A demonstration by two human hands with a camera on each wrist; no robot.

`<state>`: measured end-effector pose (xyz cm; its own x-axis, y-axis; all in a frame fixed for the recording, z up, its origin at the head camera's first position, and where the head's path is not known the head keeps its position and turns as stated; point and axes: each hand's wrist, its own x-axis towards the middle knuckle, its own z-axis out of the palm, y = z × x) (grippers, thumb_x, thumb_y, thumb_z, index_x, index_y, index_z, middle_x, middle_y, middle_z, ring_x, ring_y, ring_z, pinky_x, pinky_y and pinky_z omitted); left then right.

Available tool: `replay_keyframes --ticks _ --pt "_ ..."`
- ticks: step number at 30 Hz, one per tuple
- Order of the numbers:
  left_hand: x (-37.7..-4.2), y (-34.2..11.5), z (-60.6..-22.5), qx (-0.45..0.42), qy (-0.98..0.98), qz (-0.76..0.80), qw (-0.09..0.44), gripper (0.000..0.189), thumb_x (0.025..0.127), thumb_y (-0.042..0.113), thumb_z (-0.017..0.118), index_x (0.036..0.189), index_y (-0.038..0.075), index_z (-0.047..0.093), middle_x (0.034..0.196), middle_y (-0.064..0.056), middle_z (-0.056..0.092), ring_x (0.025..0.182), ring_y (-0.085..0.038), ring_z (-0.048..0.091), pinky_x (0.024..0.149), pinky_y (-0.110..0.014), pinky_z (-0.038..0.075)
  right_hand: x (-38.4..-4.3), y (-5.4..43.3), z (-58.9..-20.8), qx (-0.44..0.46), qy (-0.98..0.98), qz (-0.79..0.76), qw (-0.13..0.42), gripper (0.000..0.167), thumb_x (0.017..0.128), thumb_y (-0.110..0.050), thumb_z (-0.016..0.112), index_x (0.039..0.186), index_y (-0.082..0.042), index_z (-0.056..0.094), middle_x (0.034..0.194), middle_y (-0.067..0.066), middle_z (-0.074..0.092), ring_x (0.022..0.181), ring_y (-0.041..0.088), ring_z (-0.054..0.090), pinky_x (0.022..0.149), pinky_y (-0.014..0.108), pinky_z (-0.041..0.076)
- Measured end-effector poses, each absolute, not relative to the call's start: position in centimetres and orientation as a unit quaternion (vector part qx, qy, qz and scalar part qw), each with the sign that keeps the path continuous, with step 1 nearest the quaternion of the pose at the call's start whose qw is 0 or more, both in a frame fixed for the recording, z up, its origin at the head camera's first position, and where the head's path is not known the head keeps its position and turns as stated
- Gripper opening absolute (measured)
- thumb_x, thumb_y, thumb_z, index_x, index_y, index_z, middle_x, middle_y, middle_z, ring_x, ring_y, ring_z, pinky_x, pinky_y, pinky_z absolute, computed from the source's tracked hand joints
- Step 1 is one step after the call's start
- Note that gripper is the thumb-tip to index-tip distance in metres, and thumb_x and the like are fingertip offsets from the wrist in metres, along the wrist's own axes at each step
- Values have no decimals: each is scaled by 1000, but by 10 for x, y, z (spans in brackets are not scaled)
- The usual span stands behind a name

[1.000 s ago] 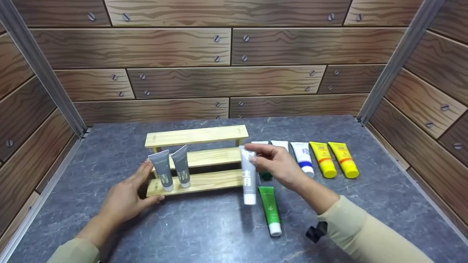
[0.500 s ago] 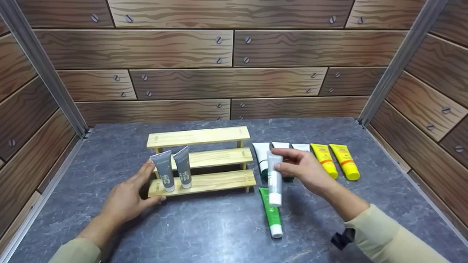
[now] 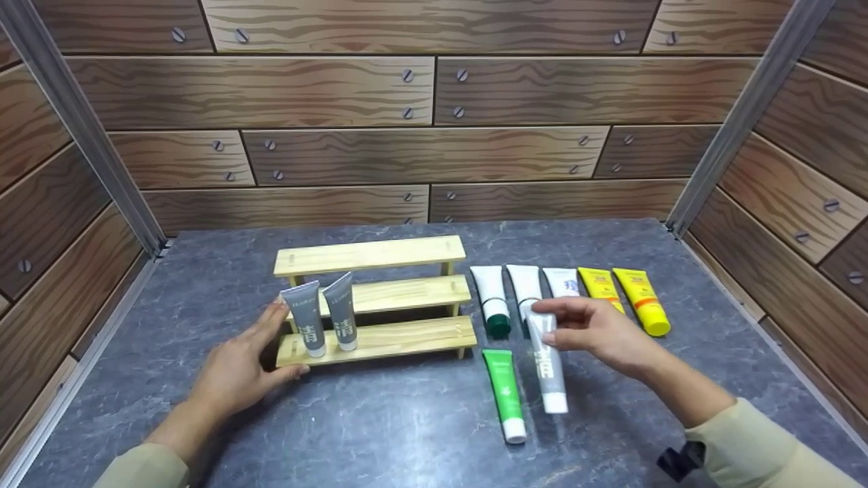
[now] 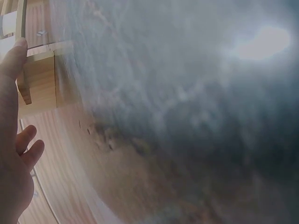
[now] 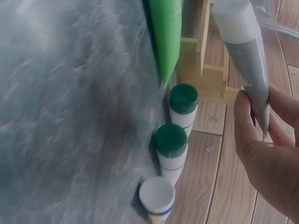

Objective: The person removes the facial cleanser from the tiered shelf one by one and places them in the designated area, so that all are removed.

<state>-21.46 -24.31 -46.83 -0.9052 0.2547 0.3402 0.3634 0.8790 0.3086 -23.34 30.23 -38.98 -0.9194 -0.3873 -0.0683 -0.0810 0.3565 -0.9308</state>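
Note:
Pinched by its flat end, a silver-grey squeeze tube (image 3: 548, 366) hangs tilted from my right hand (image 3: 600, 332), white cap down, beside a green tube (image 3: 504, 393) lying on the table. The right wrist view shows thumb and fingers on the tube's crimped end (image 5: 257, 105). My left hand (image 3: 237, 366) grips the left end of a three-step wooden stand (image 3: 407, 339), thumb at the front of the lowest step. Two grey tubes, one at the left (image 3: 306, 318) and one beside it (image 3: 341, 312), stand caps down on that step.
Behind the right hand lies a row of tubes: two white with green caps (image 3: 489, 291), a white one with blue print (image 3: 561, 281), and two yellow (image 3: 641, 298). Wood-patterned walls (image 3: 339, 156) enclose the dark marbled table (image 3: 380, 420).
My right hand has carried the grey tube rightward and nearer, away from the stand and past the green tube. The left hand stays at the stand.

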Motion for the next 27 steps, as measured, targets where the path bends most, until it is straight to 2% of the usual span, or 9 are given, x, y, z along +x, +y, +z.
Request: replay_keyframes --ticks 11,22,27 --pt "-215 -242 -470 -167 -955 -187 157 103 85 55 86 165 11 38 166 -15 39 117 -57 65 94 -73 54 -227 316 -397 -144 811 -548 146 56 96 -9 78 145 7 58 122 18 69 102 18 68 88 30 63" --pt "-215 -243 -470 -163 -956 -187 154 103 85 56 85 165 12 37 166 -17 40 118 -57 64 96 -74 52 -226 320 -402 -137 809 -552 150 55 96 -10 78 145 8 59 124 16 70 102 15 67 88 27 62" --pt "-215 -243 -471 -163 -956 -187 155 103 85 56 85 165 12 37 166 -16 39 119 -57 64 96 -73 53 -226 319 -405 -131 813 -544 159 54 97 -13 79 145 5 60 129 18 68 105 18 67 89 28 62"
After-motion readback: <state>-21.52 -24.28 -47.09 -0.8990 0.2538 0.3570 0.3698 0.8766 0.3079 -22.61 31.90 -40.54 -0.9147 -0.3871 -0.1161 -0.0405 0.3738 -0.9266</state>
